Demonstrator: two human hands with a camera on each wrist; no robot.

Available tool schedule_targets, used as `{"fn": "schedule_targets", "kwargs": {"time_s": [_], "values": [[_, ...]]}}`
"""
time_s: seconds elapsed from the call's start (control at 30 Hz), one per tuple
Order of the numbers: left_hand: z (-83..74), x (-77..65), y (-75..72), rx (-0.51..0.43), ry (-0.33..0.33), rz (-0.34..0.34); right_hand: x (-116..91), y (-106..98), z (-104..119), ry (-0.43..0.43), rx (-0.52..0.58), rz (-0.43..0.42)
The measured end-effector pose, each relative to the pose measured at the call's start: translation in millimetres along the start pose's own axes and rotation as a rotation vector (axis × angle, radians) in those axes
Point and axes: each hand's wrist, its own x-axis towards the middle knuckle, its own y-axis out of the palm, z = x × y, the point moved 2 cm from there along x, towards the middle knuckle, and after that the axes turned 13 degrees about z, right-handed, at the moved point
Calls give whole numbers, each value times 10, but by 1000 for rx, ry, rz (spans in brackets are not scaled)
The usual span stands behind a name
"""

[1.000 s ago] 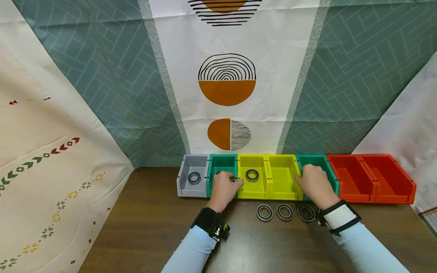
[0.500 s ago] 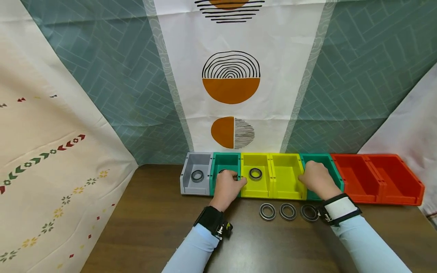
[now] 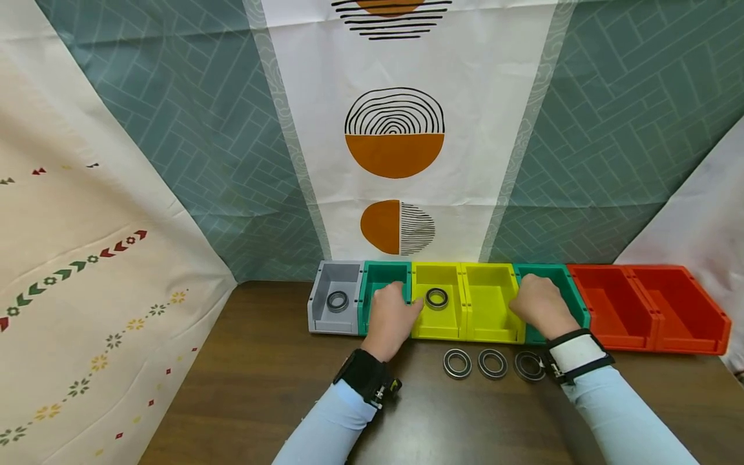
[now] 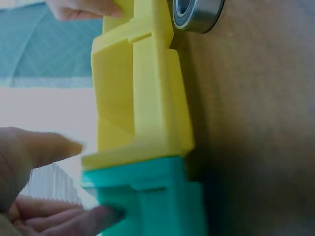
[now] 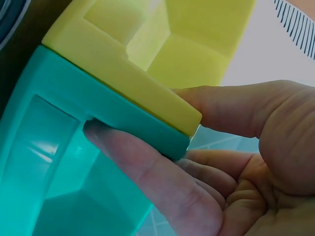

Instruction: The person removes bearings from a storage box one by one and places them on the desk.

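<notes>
My right hand (image 3: 542,307) pinches the adjoining side walls of the right yellow bin (image 3: 489,310) and the right green bin (image 3: 572,305). Its thumb (image 5: 231,110) lies on the yellow side and its index finger inside the green wall. Over the left green bin (image 3: 367,287) hovers my left hand (image 3: 391,318), thumb and fingers spread apart near the wall shared with the left yellow bin (image 3: 430,329). Nothing shows between them. One ball bearing (image 3: 437,307) lies in that yellow bin. My left hand covers much of the left green bin's inside.
Three ball bearings (image 3: 492,377) lie in a row on the wooden table (image 3: 453,420), in front of the bins. Another sits in the grey bin (image 3: 316,316) at the left end. Two red bins (image 3: 633,339) end the row at right. Patterned cloths (image 3: 279,213) hang behind.
My left hand has lifted slightly, and its fingers have come away from the wall between the left green and yellow bins. The right hand keeps its hold. The head view has shifted a little.
</notes>
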Motion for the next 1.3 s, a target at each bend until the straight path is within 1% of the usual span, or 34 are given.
{"fn": "schedule_targets", "kwargs": {"time_s": [0.1, 0.17, 0.23, 0.3, 0.43, 0.6, 0.7, 0.97, 1.2, 1.3], "values": [[-158, -2, -4, 91, 80, -84, 1, -7, 1, -1, -10, -2], [-244, 9, 28, 152, 152, -110, 3, -2, -2, 2, -10, 0], [-305, 24, 88, 212, 207, -104, 4, 4, -2, 7, -8, 2], [-338, 45, 160, 269, 238, -80, 6, 11, 1, 11, -8, 1], [-366, 104, 320, 344, 259, -8, 4, 21, 6, 12, -9, -3], [-381, 160, 479, 487, 269, 65, 0, 20, 18, 22, -7, -14], [-387, 194, 552, 535, 259, 102, 9, 23, 13, 25, -7, -18], [-391, 292, 675, 563, 210, 139, 27, 27, 1, 34, -7, -12], [-349, 326, 760, 560, 121, 185, 39, 35, 11, 38, 3, -11], [-349, 346, 783, 536, 83, 211, 38, 32, 8, 43, 3, -12]]}}
